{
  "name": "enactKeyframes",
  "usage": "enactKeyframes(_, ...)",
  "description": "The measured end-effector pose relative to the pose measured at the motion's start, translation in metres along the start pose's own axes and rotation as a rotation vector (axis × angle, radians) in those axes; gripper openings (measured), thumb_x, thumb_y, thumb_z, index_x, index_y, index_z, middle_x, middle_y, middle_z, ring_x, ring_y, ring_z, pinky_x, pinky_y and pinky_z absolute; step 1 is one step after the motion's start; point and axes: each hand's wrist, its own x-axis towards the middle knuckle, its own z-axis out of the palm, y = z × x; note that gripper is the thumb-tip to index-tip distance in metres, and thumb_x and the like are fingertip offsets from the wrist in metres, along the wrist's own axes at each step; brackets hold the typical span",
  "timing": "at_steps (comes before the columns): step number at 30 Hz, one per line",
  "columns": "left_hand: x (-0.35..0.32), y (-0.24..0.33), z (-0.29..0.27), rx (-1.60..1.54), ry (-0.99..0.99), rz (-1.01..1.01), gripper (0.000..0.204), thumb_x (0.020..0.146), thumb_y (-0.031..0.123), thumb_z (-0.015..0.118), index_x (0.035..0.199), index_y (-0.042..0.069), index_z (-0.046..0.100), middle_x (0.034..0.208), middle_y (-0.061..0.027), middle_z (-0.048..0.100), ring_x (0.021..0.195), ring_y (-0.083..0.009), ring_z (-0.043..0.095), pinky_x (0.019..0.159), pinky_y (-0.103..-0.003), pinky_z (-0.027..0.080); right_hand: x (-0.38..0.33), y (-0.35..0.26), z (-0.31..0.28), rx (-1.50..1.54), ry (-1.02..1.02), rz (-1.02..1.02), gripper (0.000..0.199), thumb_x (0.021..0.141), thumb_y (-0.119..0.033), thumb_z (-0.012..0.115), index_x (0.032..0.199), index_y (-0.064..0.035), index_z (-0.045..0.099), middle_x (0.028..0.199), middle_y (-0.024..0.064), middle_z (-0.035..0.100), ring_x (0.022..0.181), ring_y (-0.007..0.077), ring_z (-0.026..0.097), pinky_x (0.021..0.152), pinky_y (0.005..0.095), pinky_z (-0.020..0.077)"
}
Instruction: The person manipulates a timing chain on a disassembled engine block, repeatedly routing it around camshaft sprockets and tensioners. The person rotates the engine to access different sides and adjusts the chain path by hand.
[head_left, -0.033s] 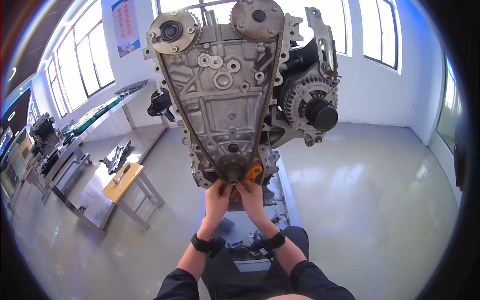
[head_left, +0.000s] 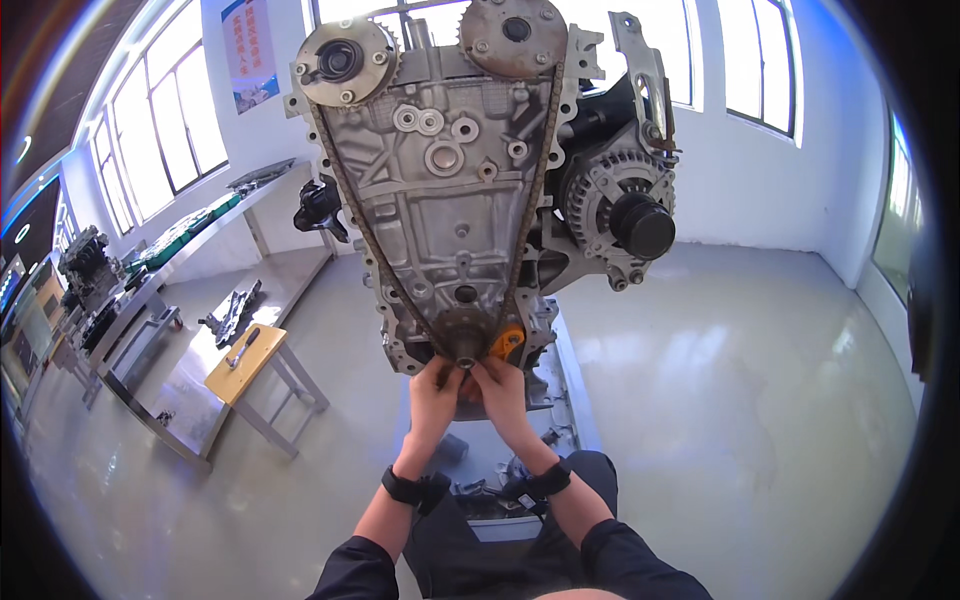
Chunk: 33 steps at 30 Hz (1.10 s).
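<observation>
The front of a grey metal engine (head_left: 462,215) stands upright before me. A timing chain (head_left: 535,197) runs from two round camshaft sprockets (head_left: 350,68) at the top down to the crankshaft end (head_left: 465,347) at the bottom. Just under that shaft end, my left hand (head_left: 433,398) and my right hand (head_left: 502,392) meet from either side. The fingers of both are bent and pinched together, and what lies between them is hidden. An orange part (head_left: 508,342) sits beside my right fingertips, against the engine.
An alternator with a black pulley (head_left: 641,226) juts out at the engine's right. Below is a stand tray (head_left: 570,385) with loose dark parts. At left are a small wooden-topped stool (head_left: 255,368) bearing a ratchet, a metal bench (head_left: 283,275), and another engine (head_left: 88,262).
</observation>
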Motion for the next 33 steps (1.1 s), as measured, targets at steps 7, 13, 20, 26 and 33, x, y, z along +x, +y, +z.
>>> enactKeyframes(7,0.003,0.005,0.002,-0.065,0.019,-0.047,0.017,0.094,0.011,0.067,0.096,-0.006,0.065,0.075,-0.0099,0.068,0.068,-0.0099,0.058,0.062,-0.029,0.048,0.005,0.002,-0.003,-0.002,-0.018,0.018,0.024,0.100,-0.014,0.061,0.084,0.0039,0.064,0.065,0.0089,0.068,0.053,0.0108,0.059,0.050,0.0251,0.0423)
enactKeyframes(13,-0.001,0.006,0.005,-0.005,0.056,0.026,0.015,0.093,0.009,0.066,0.096,-0.006,0.065,0.075,-0.0118,0.068,0.067,-0.0111,0.057,0.062,-0.030,0.048,-0.001,0.005,-0.003,0.049,0.020,0.021,0.024,0.099,-0.014,0.062,0.085,0.0044,0.065,0.064,0.0079,0.066,0.052,0.0111,0.058,0.050,0.0254,0.0418)
enactKeyframes(20,-0.006,0.008,0.002,0.028,0.040,-0.025,0.015,0.092,0.008,0.064,0.097,-0.006,0.064,0.074,-0.0158,0.067,0.068,-0.0129,0.058,0.062,-0.032,0.048,-0.013,-0.010,-0.003,-0.187,0.090,-0.024,0.022,0.096,-0.016,0.064,0.085,0.0032,0.066,0.061,0.0086,0.066,0.052,0.0133,0.061,0.051,0.0297,0.0443)
enactKeyframes(26,0.005,0.008,-0.001,0.085,0.022,0.021,0.018,0.093,0.009,0.060,0.100,-0.007,0.064,0.076,-0.0176,0.067,0.067,-0.0144,0.057,0.063,-0.033,0.048,0.005,0.006,-0.001,-0.236,0.107,-0.080,0.024,0.094,-0.018,0.066,0.081,0.0030,0.067,0.063,0.0134,0.067,0.056,0.0219,0.067,0.054,0.0345,0.0475)
enactKeyframes(33,0.009,0.025,-0.014,0.170,-0.136,-0.078,0.020,0.096,0.013,0.062,0.101,-0.006,0.066,0.075,-0.0109,0.068,0.063,-0.0114,0.060,0.058,-0.028,0.046,0.009,0.004,-0.001,-0.193,0.112,-0.028,0.024,0.093,-0.018,0.066,0.082,0.0035,0.068,0.062,0.0112,0.067,0.052,0.0202,0.064,0.053,0.0336,0.0467)
